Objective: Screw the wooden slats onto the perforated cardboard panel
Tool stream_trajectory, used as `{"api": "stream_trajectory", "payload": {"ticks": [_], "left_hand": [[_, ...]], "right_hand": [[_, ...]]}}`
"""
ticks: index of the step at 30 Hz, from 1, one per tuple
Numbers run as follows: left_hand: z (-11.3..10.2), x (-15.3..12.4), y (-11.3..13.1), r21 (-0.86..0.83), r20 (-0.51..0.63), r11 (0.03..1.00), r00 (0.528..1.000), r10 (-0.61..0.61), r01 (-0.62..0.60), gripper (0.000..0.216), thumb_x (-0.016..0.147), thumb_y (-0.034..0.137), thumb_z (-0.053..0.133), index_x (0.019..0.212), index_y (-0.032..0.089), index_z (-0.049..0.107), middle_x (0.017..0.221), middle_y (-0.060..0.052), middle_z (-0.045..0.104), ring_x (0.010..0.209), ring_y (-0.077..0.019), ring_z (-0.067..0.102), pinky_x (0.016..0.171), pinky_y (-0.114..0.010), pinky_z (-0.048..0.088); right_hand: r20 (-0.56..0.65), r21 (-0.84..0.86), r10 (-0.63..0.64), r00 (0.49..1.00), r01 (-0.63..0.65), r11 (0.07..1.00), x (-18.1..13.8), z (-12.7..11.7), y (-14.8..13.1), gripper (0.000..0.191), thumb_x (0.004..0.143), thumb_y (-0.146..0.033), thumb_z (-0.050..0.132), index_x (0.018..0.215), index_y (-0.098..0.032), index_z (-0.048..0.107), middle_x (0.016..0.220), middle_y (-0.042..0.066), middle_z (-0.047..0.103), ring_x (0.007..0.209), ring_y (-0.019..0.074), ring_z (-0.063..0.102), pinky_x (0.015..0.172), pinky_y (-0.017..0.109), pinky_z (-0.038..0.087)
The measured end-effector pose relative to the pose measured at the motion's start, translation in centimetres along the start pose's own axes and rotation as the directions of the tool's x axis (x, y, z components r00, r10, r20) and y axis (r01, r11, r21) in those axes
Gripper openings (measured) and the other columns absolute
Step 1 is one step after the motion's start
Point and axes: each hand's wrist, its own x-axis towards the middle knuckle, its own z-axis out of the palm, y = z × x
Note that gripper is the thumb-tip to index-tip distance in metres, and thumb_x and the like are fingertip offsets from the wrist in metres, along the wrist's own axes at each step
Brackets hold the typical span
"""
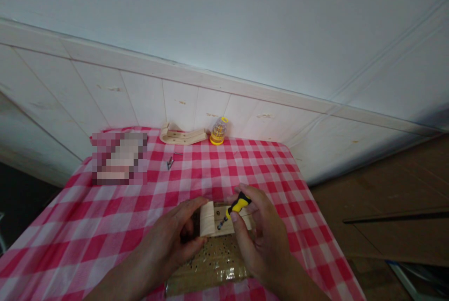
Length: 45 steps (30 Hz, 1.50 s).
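Note:
My right hand [264, 231] grips a yellow and black screwdriver [239, 204] by its handle, tilted so its metal tip points down and left. That tip meets a pale wooden piece [206, 219] near a dark hole in its face. Closed around the left end of this wooden piece is my left hand [175, 231], thumb in front and fingers behind. Beneath the wood lies a brown, tape-covered cardboard pad [217, 263] with many small dark holes. Whether a screw sits under the tip is too small to tell.
A red and white checked cloth [196, 179] covers the table. Toward the wall stand a curved wooden piece [184, 137] and a clear, yellow-based bit container [218, 132]. Loose screws [170, 164] lie left of centre. A blurred-out flat object [119, 158] rests at the back left.

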Motion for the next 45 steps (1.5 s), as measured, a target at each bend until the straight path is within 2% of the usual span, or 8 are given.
{"api": "stream_trajectory", "payload": {"ticks": [5,14,20,27,32,35,45], "left_hand": [[0.1,0.0,-0.2,0.014,-0.028,1.0,0.999,0.018,-0.017,0.062,0.081,0.025,0.064,0.142,0.027,0.055,0.07,0.006,0.057,0.057,-0.011,0.048,0.052,-0.022,0.037],[0.1,-0.1,-0.2,0.032,-0.019,0.999,1.0,0.018,-0.017,0.062,0.081,0.024,0.063,0.143,0.026,0.055,0.071,0.005,0.059,0.057,-0.0114,0.049,0.053,-0.022,0.038],[0.0,0.0,-0.1,0.025,-0.018,0.999,1.0,0.026,-0.025,0.062,0.081,0.023,0.062,0.142,0.027,0.055,0.071,0.005,0.059,0.057,-0.0118,0.05,0.053,-0.023,0.039],[-0.1,0.0,0.0,0.033,-0.012,0.999,1.0,0.018,-0.017,0.063,0.08,0.023,0.062,0.142,0.027,0.055,0.071,0.005,0.059,0.057,-0.0115,0.05,0.053,-0.022,0.038],[-0.1,0.0,0.2,0.03,-0.009,1.0,1.0,0.009,-0.009,0.061,0.082,0.024,0.062,0.142,0.028,0.054,0.071,0.006,0.059,0.058,-0.0117,0.05,0.053,-0.022,0.039],[0.0,-0.1,0.1,0.022,-0.017,1.0,1.0,0.009,-0.009,0.061,0.082,0.025,0.062,0.142,0.027,0.054,0.071,0.006,0.059,0.057,-0.0114,0.05,0.053,-0.022,0.038],[0.0,0.0,0.1,0.011,0.007,1.0,1.0,-0.019,0.019,0.062,0.082,0.025,0.062,0.143,0.025,0.055,0.072,0.005,0.059,0.057,-0.0111,0.05,0.053,-0.022,0.039]], "right_hand": [[-0.002,-0.03,0.027,1.0,-0.027,0.999,-0.1,0.0,0.2,0.051,0.094,-0.012,0.059,0.142,-0.026,0.048,0.12,0.011,0.071,0.107,0.0272,0.074,0.084,0.042,0.065],[-0.022,-0.123,-0.075,0.997,0.072,0.99,0.7,0.1,-0.4,0.042,0.1,-0.019,0.06,0.14,-0.023,0.05,0.105,0.008,0.071,0.09,0.0229,0.071,0.075,0.035,0.063],[-0.017,-0.139,-0.088,0.996,0.085,0.987,1.0,0.1,-0.4,0.04,0.1,-0.02,0.06,0.139,-0.023,0.049,0.099,0.007,0.068,0.082,0.0211,0.068,0.07,0.034,0.06],[-0.013,-0.139,-0.08,0.997,0.077,0.987,0.8,0.2,-0.2,0.045,0.099,-0.019,0.06,0.142,-0.023,0.047,0.104,0.009,0.07,0.087,0.0231,0.069,0.072,0.037,0.061],[0.02,-0.027,0.001,1.0,-0.001,1.0,0.1,0.2,-0.1,0.055,0.094,-0.012,0.056,0.146,-0.025,0.043,0.123,0.013,0.068,0.108,0.0272,0.071,0.087,0.045,0.063],[0.034,0.016,0.044,0.998,-0.045,0.999,-0.3,0.2,-0.1,0.057,0.094,-0.01,0.053,0.147,-0.025,0.042,0.129,0.015,0.067,0.119,0.0291,0.069,0.089,0.045,0.064],[0.007,-0.112,-0.033,0.999,0.034,0.993,0.3,-0.1,-0.4,0.051,0.096,-0.014,0.056,0.144,-0.025,0.045,0.115,0.011,0.071,0.096,0.0252,0.073,0.081,0.042,0.064]]}}
